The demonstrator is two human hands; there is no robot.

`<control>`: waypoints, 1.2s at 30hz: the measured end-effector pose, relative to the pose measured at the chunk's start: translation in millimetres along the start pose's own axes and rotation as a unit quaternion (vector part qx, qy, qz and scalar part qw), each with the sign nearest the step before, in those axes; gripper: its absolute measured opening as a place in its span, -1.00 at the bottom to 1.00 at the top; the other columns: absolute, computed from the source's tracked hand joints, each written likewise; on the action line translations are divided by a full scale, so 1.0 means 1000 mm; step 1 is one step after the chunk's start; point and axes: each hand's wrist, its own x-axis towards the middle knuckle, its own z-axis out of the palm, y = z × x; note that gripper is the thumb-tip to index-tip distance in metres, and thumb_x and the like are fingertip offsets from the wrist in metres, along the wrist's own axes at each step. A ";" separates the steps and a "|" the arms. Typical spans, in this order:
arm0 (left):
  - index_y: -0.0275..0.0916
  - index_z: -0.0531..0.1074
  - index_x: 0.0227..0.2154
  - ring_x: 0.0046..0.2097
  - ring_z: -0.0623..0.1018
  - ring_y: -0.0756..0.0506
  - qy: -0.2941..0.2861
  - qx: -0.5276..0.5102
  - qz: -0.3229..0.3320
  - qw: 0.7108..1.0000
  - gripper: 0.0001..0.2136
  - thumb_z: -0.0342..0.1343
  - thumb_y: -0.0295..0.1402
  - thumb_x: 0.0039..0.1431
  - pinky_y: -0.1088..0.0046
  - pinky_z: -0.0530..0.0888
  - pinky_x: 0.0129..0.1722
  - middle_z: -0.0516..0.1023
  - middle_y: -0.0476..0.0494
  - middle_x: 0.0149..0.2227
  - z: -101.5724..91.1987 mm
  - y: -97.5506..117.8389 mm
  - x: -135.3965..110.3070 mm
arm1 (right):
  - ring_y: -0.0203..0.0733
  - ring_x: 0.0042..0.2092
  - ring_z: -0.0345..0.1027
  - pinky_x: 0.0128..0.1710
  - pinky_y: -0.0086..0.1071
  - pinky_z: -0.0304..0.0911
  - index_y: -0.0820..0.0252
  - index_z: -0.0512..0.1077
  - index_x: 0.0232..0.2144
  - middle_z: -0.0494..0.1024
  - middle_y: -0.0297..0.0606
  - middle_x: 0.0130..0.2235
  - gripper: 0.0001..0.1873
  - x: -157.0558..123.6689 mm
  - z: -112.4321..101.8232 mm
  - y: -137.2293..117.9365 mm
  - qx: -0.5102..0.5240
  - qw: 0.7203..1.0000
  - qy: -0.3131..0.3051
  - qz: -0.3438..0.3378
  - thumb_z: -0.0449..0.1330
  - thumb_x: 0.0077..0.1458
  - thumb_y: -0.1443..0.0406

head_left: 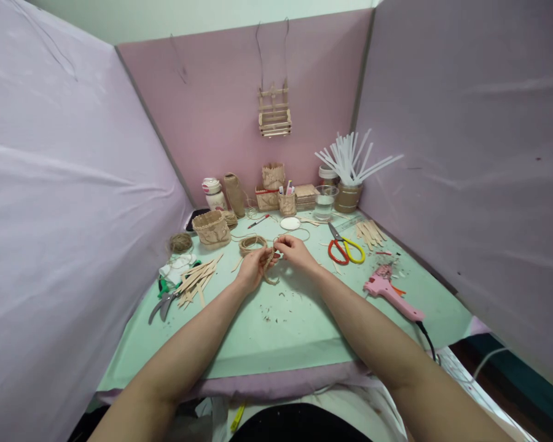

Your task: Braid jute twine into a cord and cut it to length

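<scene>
Over the middle of the green tabletop, my left hand is closed on a braided strip of jute twine, whose lower end hangs down below the fingers. Close beside it, my right hand pinches at the upper end of the same twine. A coil of twine lies just behind my left hand, and a thin strand runs off toward the back right. Which single strands each finger holds is too small to tell.
To the right lie scissors and a pink glue gun with its cord. At left are wooden sticks, pruning shears and a woven basket. White glue sticks and a water cup stand behind.
</scene>
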 end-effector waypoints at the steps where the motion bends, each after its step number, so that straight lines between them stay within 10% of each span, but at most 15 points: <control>1: -0.40 0.49 -0.43 -0.46 0.47 0.05 -0.004 0.002 0.001 1.000 -0.77 0.14 -0.27 0.00 0.61 0.40 -0.47 0.55 -0.19 -0.46 0.000 0.000 0.000 | -0.31 -0.41 0.23 -0.41 -0.44 0.14 0.19 0.35 -0.55 0.39 -0.39 -0.51 -0.87 0.000 0.000 0.000 0.001 1.000 -0.003 0.002 0.13 -0.16 0.23; 18: -0.37 0.42 -0.47 -0.50 0.46 0.07 0.062 0.008 0.020 0.998 -0.80 0.26 -0.34 -0.10 0.60 0.41 -0.48 0.50 -0.10 -0.52 -0.011 -0.008 0.008 | -0.33 -0.43 0.18 -0.48 -0.46 0.14 0.17 0.30 -0.54 0.31 -0.41 -0.53 -0.81 0.003 0.001 0.004 0.050 0.998 0.011 0.038 0.14 -0.15 0.17; 28: -0.31 0.36 -0.46 -0.48 0.43 0.11 0.258 -0.029 0.273 0.926 -0.73 0.25 -0.25 -0.18 0.57 0.38 -0.38 0.44 0.02 -0.52 -0.042 0.037 0.021 | -0.35 -0.45 0.17 -0.53 -0.48 0.09 0.15 0.27 -0.51 0.38 -0.34 -0.46 -0.77 0.005 -0.009 -0.011 0.259 0.961 0.058 0.080 0.21 -0.24 0.19; 36: -0.29 0.39 -0.52 -0.49 0.35 0.09 0.180 0.109 0.264 0.941 -0.77 0.24 -0.23 -0.17 0.60 0.29 -0.46 0.40 0.03 -0.55 -0.038 0.021 0.021 | -0.38 -0.47 0.15 -0.56 -0.50 0.09 0.17 0.28 -0.54 0.34 -0.35 -0.48 -0.81 0.006 -0.009 -0.008 0.291 0.949 0.077 0.094 0.23 -0.23 0.25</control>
